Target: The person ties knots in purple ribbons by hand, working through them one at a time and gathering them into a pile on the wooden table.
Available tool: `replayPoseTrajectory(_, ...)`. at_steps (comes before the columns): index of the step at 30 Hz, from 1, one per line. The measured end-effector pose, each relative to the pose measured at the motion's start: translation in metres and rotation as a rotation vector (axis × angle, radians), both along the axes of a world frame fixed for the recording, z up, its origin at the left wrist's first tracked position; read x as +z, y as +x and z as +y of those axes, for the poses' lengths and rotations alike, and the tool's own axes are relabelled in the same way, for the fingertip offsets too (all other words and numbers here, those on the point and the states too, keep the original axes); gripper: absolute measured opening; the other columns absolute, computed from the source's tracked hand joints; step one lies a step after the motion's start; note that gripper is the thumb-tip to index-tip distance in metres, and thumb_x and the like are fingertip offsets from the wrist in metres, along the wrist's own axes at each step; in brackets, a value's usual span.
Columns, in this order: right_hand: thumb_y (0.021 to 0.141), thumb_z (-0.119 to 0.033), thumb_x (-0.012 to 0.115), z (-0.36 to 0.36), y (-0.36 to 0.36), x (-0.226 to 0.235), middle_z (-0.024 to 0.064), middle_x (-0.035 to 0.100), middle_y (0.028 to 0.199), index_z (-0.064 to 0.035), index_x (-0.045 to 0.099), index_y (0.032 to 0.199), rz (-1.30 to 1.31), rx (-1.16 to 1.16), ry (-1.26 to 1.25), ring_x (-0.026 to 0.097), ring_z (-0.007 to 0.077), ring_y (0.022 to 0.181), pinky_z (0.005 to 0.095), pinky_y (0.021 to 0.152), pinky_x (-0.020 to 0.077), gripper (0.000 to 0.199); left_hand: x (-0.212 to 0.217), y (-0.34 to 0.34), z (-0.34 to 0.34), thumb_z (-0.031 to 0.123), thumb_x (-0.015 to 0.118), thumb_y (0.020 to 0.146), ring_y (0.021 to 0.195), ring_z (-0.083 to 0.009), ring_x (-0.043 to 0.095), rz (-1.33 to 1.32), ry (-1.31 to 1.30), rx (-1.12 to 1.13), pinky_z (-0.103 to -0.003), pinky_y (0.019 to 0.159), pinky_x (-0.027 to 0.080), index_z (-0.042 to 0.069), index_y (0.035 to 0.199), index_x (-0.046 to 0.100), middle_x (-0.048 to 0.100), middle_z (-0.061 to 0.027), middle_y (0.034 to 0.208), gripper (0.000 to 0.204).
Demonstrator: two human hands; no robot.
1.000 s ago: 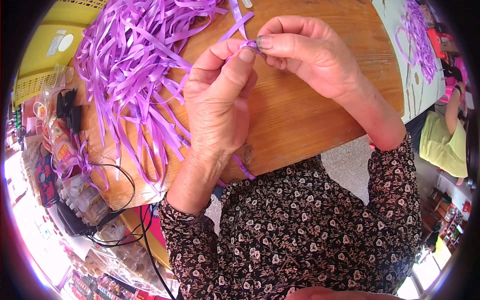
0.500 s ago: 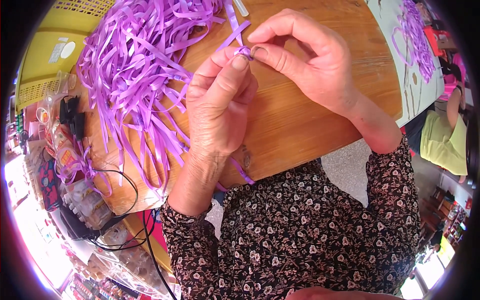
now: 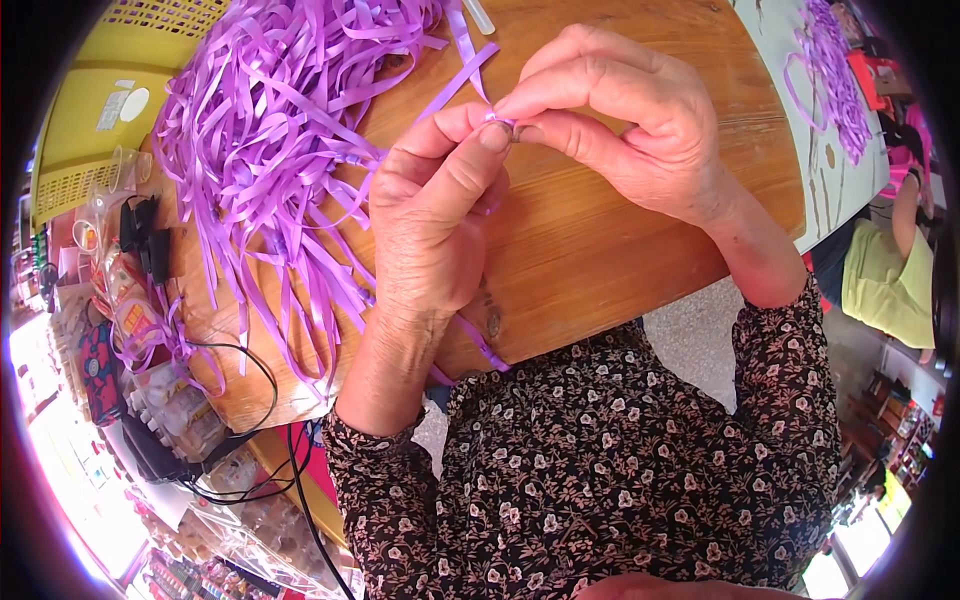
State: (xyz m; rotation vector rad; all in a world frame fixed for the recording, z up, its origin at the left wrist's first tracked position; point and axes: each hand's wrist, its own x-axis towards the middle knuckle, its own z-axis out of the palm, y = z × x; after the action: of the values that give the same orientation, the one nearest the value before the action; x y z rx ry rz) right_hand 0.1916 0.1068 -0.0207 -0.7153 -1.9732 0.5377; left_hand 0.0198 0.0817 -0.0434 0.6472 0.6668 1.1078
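Observation:
A purple satin ribbon (image 3: 465, 75) runs down across the table to my fingertips. My left hand (image 3: 440, 190) pinches it between thumb and forefinger, where a small folded or knotted bit shows. From the right, my right hand (image 3: 620, 125) meets it with thumb and forefinger closed on the same bit; the fingertips hide its exact shape. Below my left hand, a ribbon end with a dark purple knot (image 3: 488, 357) hangs over the table's front edge. Left of my hands lies a big tangled heap of purple ribbons (image 3: 275, 130).
The wooden table (image 3: 640, 260) has a rounded right end. A yellow plastic basket (image 3: 85, 110) and black cables (image 3: 250, 490) are at the left. More purple ribbon (image 3: 835, 80) lies on a white surface (image 3: 800, 150) at right, near a person in yellow-green clothing (image 3: 885, 285).
My right forefinger has come down from its raised place and closed against the thumb at the ribbon. Both hands have shifted slightly nearer to me.

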Motion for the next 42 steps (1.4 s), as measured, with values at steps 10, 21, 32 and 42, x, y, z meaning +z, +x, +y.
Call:
replayPoseTrajectory(10, 0.071, 0.004, 0.068, -0.001, 0.005, -0.004, 0.0073, 0.059, 0.077, -0.0013, 0.059, 0.082, -0.042, -0.009, -0.025, 0.057, 0.0195, 0.068, 0.0258, 0.060, 0.0456, 0.015, -0.006, -0.001, 0.002, 0.010, 0.058, 0.087, 0.059, -0.0070, 0.033, -0.057, -0.107, -0.095, -0.023, 0.056, 0.029, 0.001, 0.097, 0.059, 0.043, 0.0047, 0.067, 0.014)
replayPoseTrajectory(21, 0.076, 0.000, 0.067, -0.001, 0.003, -0.008, 0.0072, 0.060, 0.080, -0.0013, 0.060, 0.085, 0.062, -0.029, -0.183, 0.059, 0.0180, 0.072, 0.0262, 0.064, 0.0470, 0.012, -0.006, -0.002, 0.004, 0.013, 0.057, 0.087, 0.060, -0.0063, 0.032, -0.106, -0.086, -0.103, -0.022, 0.056, 0.028, 0.001, 0.096, 0.056, 0.040, 0.0051, 0.067, 0.015)
replayPoseTrajectory(32, 0.073, 0.005, 0.068, -0.003, 0.004, -0.003, 0.0090, 0.061, 0.080, 0.0000, 0.062, 0.085, -0.038, -0.035, -0.026, 0.060, 0.0181, 0.073, 0.0258, 0.064, 0.0469, 0.014, -0.003, 0.001, 0.000, 0.011, 0.058, 0.087, 0.060, -0.0063, 0.033, -0.033, -0.073, -0.033, -0.022, 0.055, 0.028, 0.001, 0.098, 0.059, 0.044, 0.0049, 0.068, 0.015)
replayPoseTrajectory(42, 0.074, 0.007, 0.065, -0.007, 0.003, -0.001, 0.0093, 0.061, 0.078, 0.0010, 0.062, 0.083, 0.041, -0.014, -0.134, 0.059, 0.0176, 0.071, 0.0261, 0.063, 0.0464, 0.012, 0.002, 0.006, -0.007, 0.003, 0.058, 0.086, 0.063, -0.0085, 0.043, 0.171, 0.118, 0.097, -0.022, 0.058, 0.033, 0.000, 0.102, 0.061, 0.057, -0.0005, 0.078, 0.016)
